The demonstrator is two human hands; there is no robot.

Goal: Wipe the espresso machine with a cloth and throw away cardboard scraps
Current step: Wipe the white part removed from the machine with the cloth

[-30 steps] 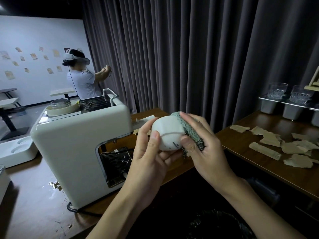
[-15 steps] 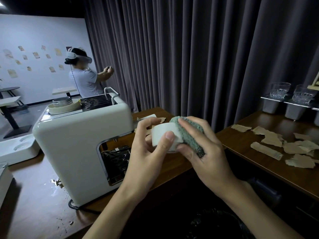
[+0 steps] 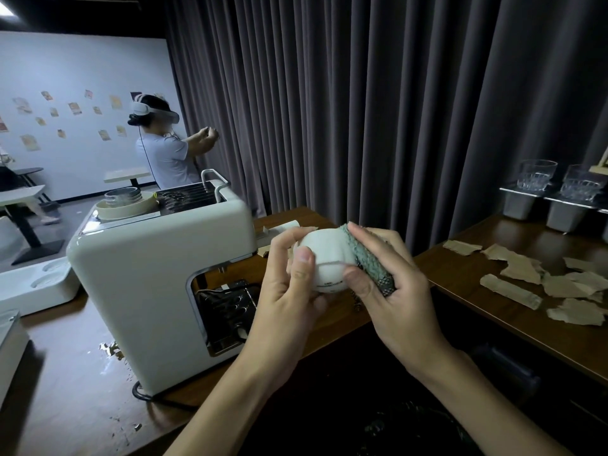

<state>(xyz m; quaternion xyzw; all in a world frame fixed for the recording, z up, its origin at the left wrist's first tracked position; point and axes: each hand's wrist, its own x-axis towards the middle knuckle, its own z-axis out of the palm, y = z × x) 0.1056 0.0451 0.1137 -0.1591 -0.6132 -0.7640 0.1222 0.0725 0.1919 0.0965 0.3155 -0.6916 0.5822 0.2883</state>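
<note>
Dark curtain (image 3: 362, 110); cloth (image 3: 371, 268) on white part (image 3: 324, 258); print unreadable

Site entry, as I log it from my feed: café-style bar in a curtained room.
- Wooden counter (image 3: 487, 311), L-shaped.
- White espresso machine (image 3: 158, 284) on the counter.
- Cut-glass tumblers (image 3: 537, 175) on metal holders (image 3: 516, 205).
- Small tables (image 3: 126, 175) on the open floor behind.
- White wall (image 3: 82, 159) with small pictures stuck on.
- Dark floor-length curtain (image 3: 362, 110).
- Second person (image 3: 164, 153) in a headset (image 3: 144, 108), which suggests to me a staged set.
</note>
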